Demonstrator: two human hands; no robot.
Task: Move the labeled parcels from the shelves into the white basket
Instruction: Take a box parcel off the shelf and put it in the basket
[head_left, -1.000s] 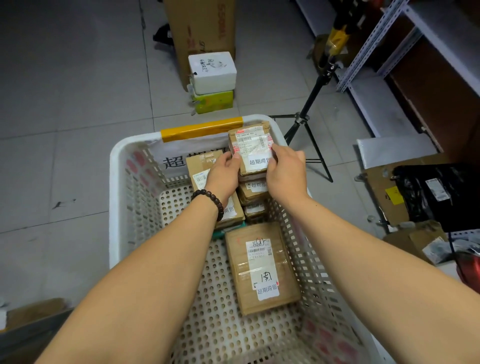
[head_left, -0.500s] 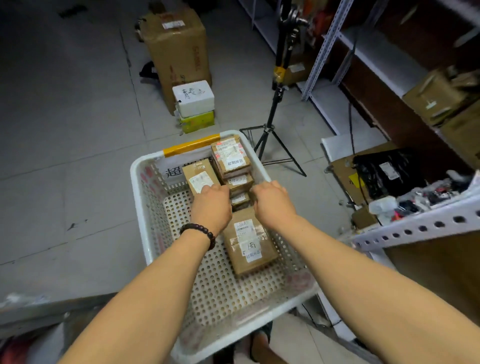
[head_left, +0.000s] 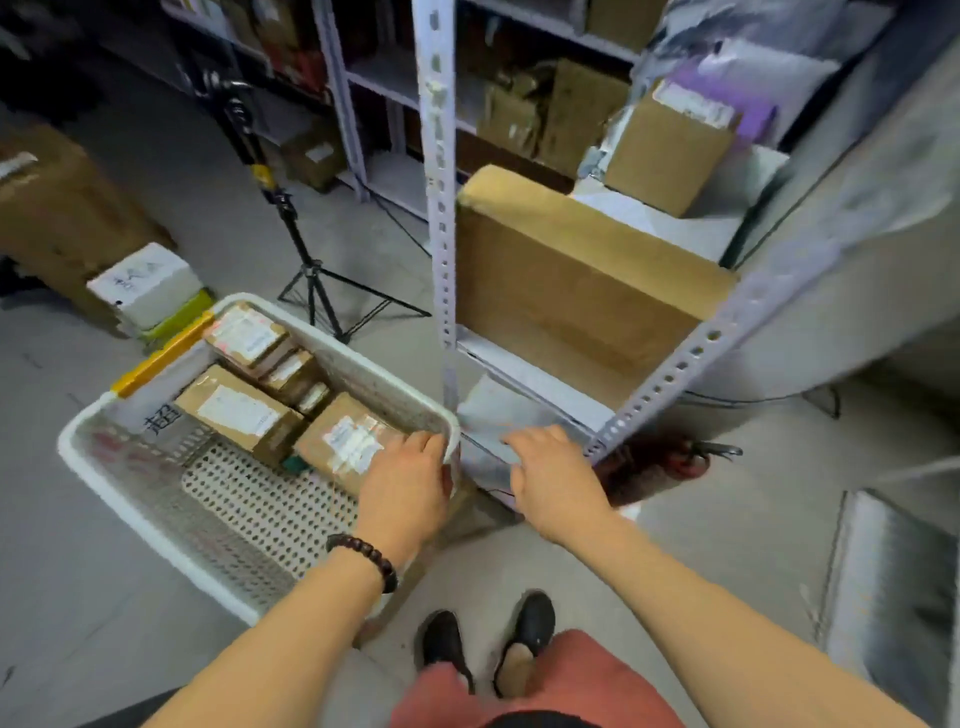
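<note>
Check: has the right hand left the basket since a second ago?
Yes. The right hand is now outside the white basket, past its right rim, toward the shelf post.

Storeroom interior. The floor (head_left: 171, 176) is grey tile with visible joint lines. Grey slotted-angle steel shelving (head_left: 439, 171) stands at centre and right, its perforated uprights and a slanting rail (head_left: 691, 358) framing pale shelf boards. A black tripod (head_left: 311, 280) stands on the floor to the left of the shelving upright. Further left, a large brown carton (head_left: 57, 218) sits on the floor, with a white foam box (head_left: 148, 283) stacked on a yellow-green box (head_left: 182, 317) just beside it. Lighting is dim and even; the far racks are in shadow.
</note>
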